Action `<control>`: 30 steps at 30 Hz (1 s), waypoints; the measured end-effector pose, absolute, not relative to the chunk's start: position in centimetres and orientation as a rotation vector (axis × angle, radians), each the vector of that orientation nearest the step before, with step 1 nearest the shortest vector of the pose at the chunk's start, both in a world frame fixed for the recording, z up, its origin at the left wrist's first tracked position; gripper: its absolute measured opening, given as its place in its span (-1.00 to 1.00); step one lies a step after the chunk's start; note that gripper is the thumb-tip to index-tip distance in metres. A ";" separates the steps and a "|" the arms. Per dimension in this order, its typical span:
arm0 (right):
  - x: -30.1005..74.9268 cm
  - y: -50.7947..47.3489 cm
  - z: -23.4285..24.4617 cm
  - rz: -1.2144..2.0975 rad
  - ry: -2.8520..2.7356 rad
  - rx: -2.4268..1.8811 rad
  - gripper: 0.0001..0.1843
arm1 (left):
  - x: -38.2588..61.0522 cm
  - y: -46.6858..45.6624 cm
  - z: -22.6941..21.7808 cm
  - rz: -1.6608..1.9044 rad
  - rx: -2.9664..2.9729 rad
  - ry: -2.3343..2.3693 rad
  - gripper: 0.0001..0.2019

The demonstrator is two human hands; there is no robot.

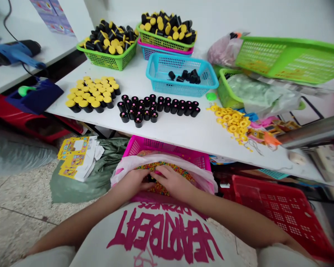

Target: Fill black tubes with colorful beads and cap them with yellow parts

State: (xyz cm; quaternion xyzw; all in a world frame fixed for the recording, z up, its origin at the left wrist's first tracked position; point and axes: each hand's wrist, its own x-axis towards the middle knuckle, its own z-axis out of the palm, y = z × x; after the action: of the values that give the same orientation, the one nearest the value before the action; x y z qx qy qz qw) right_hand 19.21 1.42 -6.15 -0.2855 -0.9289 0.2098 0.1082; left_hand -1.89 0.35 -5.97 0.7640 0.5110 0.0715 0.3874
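Dozens of capped tubes [91,94], black with yellow tops, stood finished at the left of the table [183,129]. Behind them a green basket [105,61] was heaped with more of the same. Below the table's edge the left hand [133,183] lay in a pink basket [156,146] lined with a bag of coloured beads [167,167]. Its fingers curled in towards a small dark thing [151,178], likely one tube, but I could not tell whether they gripped it. Up on the table a couple of dozen open black tubes [156,107] stood uncapped. The right hand [174,181] rested on the beads just beside the left, fingers close together and tips down. Whether they pinched anything was hidden. Further right a blue basket [180,88] held a few more tubes, and loose yellow caps [231,120] lay piled. By my reckoning well over half was done, with the open tubes and the blue basket's few left.
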 end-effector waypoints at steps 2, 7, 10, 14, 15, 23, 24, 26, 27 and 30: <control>18.8 1.3 -5.7 0.533 -2.777 -0.758 -0.65 | -1.9 0.4 -6.2 0.229 1.945 1.274 -0.82; 18.4 1.1 -4.7 0.433 -2.822 -0.680 -0.63 | -2.0 0.5 -6.3 0.284 1.952 1.250 -0.84; 19.0 1.2 -3.9 0.528 -2.767 -0.781 -0.62 | -1.9 0.4 -5.8 0.295 1.962 1.255 -0.78; 20.6 1.3 -3.3 0.671 -2.688 -0.998 -0.60 | -2.1 -0.4 -4.3 0.355 2.004 1.337 -0.73; 21.0 1.3 -3.4 0.685 -2.695 -1.045 -0.56 | -2.4 -0.5 -3.7 0.413 2.012 1.355 -0.71; 21.1 0.9 -7.1 0.758 -3.007 -1.223 -0.62 | -7.3 5.9 1.8 0.629 1.931 1.921 -0.62; 20.8 0.9 -7.6 0.742 -3.025 -1.216 -0.63 | -7.8 7.3 1.8 0.620 1.931 2.016 -0.61; 20.3 0.7 -8.2 0.664 -3.041 -1.190 -0.63 | -8.5 9.6 1.3 0.627 1.904 2.124 -0.56; 20.0 0.7 -8.1 0.622 -3.047 -1.142 -0.64 | -8.6 10.5 0.8 0.653 1.879 2.142 -0.50; 19.5 1.1 -6.5 0.548 -2.947 -0.863 -0.69 | -8.8 11.9 -0.5 0.763 1.809 2.142 -0.30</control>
State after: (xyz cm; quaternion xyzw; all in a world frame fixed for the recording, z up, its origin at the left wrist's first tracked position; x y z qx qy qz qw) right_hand 19.47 1.08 -6.47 -0.2767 -0.9447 0.1756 0.0113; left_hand -8.81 11.90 -0.49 0.6183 0.7321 0.2607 0.1175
